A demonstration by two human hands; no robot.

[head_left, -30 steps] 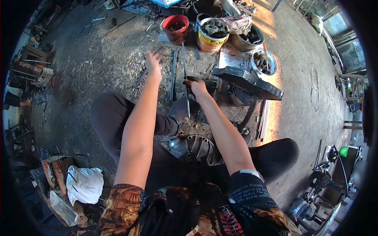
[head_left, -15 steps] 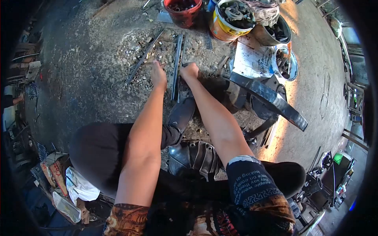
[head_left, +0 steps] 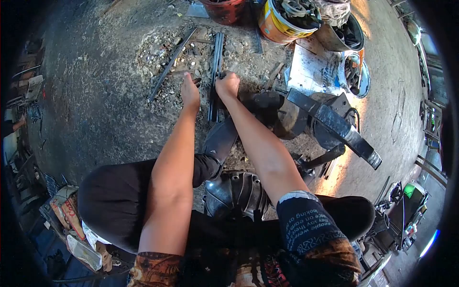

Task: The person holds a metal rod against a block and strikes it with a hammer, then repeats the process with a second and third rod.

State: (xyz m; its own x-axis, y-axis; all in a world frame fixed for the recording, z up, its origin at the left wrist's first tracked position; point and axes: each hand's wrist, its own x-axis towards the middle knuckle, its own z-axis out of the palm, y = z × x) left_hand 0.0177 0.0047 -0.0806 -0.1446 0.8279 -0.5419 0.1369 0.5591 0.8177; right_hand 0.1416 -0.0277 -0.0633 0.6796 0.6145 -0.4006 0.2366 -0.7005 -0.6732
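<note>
Long thin metal bars (head_left: pixel 217 57) lie side by side on the dirty ground, running away from me. My right hand (head_left: pixel 227 85) is closed at their right edge, around a small dark piece that is mostly hidden. Just left of the bars is my left hand (head_left: pixel 191 92), its fingers pressed together near a small dark object at the fingertips; what it holds is unclear. Farther left, a single dark metal bar (head_left: pixel 172 64) lies at a slant among scattered chips. Below the bars a dark boot (head_left: pixel 221 139) rests on the ground.
A red bucket (head_left: pixel 227 13), a yellow bucket (head_left: pixel 287 24) and a white bucket (head_left: pixel 355 76) hold metal parts. A dark machine with a long flat arm (head_left: pixel 334 124) stands at the right. Ribbed metal casing (head_left: pixel 234 193) lies between my legs. Another person's hand (head_left: pixel 19 124) shows far left.
The view has shifted slightly. My right hand has moved a little left, closer against the bars, and my left hand remains beside them.
</note>
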